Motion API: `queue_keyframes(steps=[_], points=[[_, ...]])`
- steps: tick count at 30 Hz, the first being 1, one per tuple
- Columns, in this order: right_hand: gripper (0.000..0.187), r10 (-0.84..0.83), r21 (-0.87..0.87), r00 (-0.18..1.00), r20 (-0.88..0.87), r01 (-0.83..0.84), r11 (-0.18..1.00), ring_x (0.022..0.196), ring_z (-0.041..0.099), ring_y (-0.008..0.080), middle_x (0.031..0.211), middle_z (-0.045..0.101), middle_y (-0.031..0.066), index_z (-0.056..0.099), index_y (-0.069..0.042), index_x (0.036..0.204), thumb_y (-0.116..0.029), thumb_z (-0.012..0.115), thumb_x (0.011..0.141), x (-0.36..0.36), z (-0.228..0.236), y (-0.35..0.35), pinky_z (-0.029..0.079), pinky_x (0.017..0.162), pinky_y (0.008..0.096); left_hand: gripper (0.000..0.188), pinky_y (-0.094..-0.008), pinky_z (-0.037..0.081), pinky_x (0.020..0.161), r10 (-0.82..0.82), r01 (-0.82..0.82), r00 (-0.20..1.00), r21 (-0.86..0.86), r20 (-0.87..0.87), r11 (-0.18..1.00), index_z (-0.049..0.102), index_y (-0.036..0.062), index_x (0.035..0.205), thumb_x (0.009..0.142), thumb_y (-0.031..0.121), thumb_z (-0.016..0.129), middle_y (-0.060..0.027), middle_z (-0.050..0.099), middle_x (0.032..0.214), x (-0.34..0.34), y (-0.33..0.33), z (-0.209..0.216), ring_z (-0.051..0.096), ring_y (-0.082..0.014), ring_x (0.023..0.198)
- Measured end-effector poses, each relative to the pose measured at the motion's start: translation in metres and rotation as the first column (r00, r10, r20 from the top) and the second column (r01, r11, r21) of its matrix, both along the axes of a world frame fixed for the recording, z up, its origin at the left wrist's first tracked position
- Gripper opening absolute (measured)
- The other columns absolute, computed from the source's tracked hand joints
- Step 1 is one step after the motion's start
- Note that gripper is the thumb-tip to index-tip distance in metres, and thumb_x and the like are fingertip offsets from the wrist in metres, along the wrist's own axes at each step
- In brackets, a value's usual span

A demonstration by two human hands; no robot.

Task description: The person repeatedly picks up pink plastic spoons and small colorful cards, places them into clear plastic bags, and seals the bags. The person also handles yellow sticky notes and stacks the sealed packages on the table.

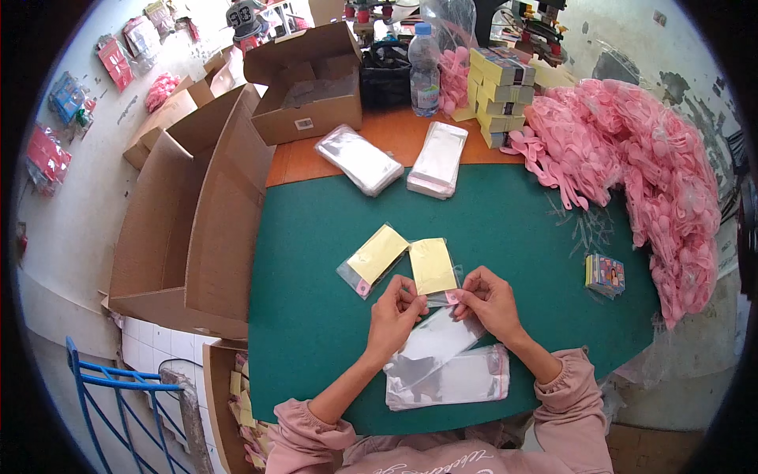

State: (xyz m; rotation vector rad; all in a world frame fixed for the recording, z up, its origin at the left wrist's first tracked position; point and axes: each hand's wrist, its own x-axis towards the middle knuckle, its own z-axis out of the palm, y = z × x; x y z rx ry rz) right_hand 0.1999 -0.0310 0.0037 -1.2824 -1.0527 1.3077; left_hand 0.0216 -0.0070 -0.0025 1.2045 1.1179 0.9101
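Between my two hands is a transparent plastic bag with a pale yellow card [433, 266] in it and a pink plastic piece [452, 297] at its lower right corner. My left hand [399, 304] pinches the bag's lower left edge. With thumb and fingers closed, my right hand [485, 302] grips the lower right corner by the pink piece. A second filled bag with a yellow card [379, 251] and a pink end showing lies just left of it, touching or nearly so. Below my hands, flat empty transparent bags [462, 379] lie in a stack, with loose ones on top.
The green mat [316, 316] covers the table. Pink plastic spoons [624, 142] heap along the right, near a small card stack [605, 274]. Two bag stacks [359, 159] [437, 158], card bundles [499, 91] and a water bottle [424, 71] stand behind. Cardboard boxes [225, 213] flank the left.
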Motion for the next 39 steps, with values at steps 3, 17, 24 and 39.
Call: queue_keyframes(steps=[3, 17, 24, 39], points=[[0.012, 0.015, 0.000, 0.999, 0.043, -0.015, 1.000, 0.059, 0.061, 0.0129, 0.071, 0.059, 0.0090, 0.054, 0.005, 0.091, -0.002, 0.057, 0.082, 0.001, 0.002, -0.001, 0.053, 0.051, 0.0235, 0.012, -0.0224, 0.047, 0.058, -0.048, 0.049, 0.997, 0.015, -0.061, 0.999, 0.058, 0.0008, 0.093, 0.084, 0.008, 0.055, -0.0047, 0.060, 0.071, 0.000, 0.000, 0.001, 0.061, -0.0096, 0.068], [0.039, 0.095, -0.057, 0.979, 0.181, -0.086, 0.995, 0.058, 0.060, 0.0097, 0.073, 0.061, 0.0051, 0.048, 0.001, 0.121, -0.002, 0.053, 0.082, 0.008, 0.005, -0.003, 0.051, 0.055, 0.0220, 0.048, -0.0289, 0.048, 0.061, -0.113, 0.151, 0.958, 0.131, -0.262, 0.980, 0.038, 0.0090, 0.129, 0.084, 0.010, 0.054, -0.0103, 0.059, 0.084, 0.005, -0.005, 0.015, 0.060, -0.0162, 0.068], [0.035, 0.261, -0.036, 0.835, 0.484, -0.279, 0.960, 0.061, 0.058, 0.0117, 0.075, 0.060, 0.0067, 0.053, -0.003, 0.118, -0.012, 0.056, 0.083, 0.039, 0.018, 0.023, 0.049, 0.057, 0.0251, 0.025, -0.0338, 0.045, 0.063, -0.034, 0.256, 0.878, 0.409, -0.478, 0.876, 0.057, 0.0056, 0.103, 0.078, 0.008, 0.056, -0.0151, 0.055, 0.090, -0.010, 0.022, 0.013, 0.057, -0.0223, 0.076], [0.070, -0.082, 0.042, 0.075, 0.994, 0.431, 0.902, 0.124, 0.024, 0.0434, 0.135, 0.028, 0.0202, 0.031, -0.019, 0.134, -0.061, 0.040, 0.079, 0.194, 0.009, 0.178, 0.026, 0.092, 0.0637, 0.027, -0.0408, 0.043, 0.080, 0.445, 0.076, 0.689, 0.668, -0.572, 0.740, 0.056, 0.0077, 0.095, 0.070, 0.014, 0.065, -0.0189, 0.043, 0.104, -0.080, 0.070, -0.001, 0.047, -0.0360, 0.098]])
